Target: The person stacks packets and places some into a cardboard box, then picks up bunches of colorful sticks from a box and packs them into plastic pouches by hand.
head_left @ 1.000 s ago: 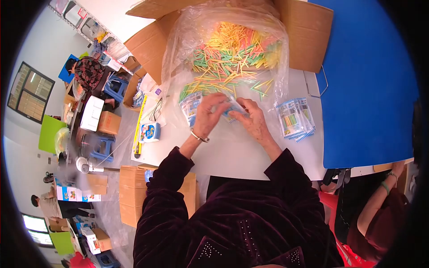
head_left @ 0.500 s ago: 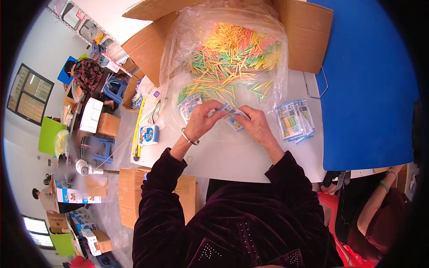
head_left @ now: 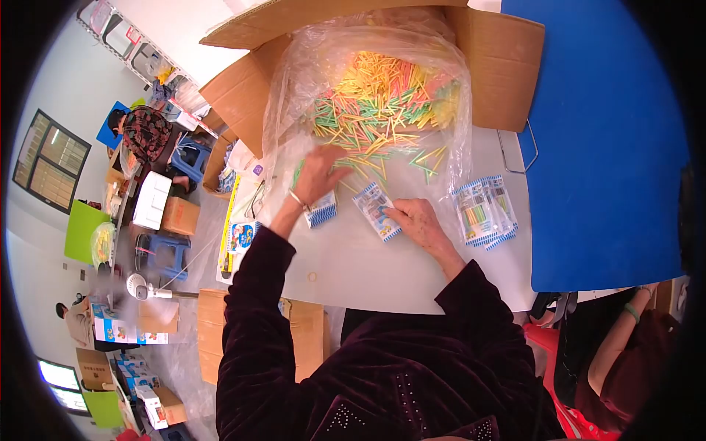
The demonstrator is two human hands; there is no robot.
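Note:
My right hand (head_left: 421,223) pinches the lower right edge of a small blue-and-white printed plastic packet (head_left: 376,211) over the table. My left hand (head_left: 321,176) is at the near left edge of the loose coloured sticks (head_left: 375,110), its thumb and fingers apart and slightly blurred. Yellow, green and pink, the thin sticks spill from a clear plastic liner (head_left: 283,95). Partly under my left hand lies a stack of similar packets (head_left: 321,210). To the right of my right hand rest several filled packets (head_left: 485,211), overlapping, with sticks visible through their windows.
An open cardboard box (head_left: 507,70) lies at the back around the liner. A blue board (head_left: 603,162) borders the white table (head_left: 412,275) on the right. At left are a yellow cutter (head_left: 226,257) and a small printed box (head_left: 241,237). A seated person's arm (head_left: 614,345) shows at lower right.
My left hand has let go of the packet and moved left and up to the sticks. My right hand keeps the packet, now lying flatter and slightly lower.

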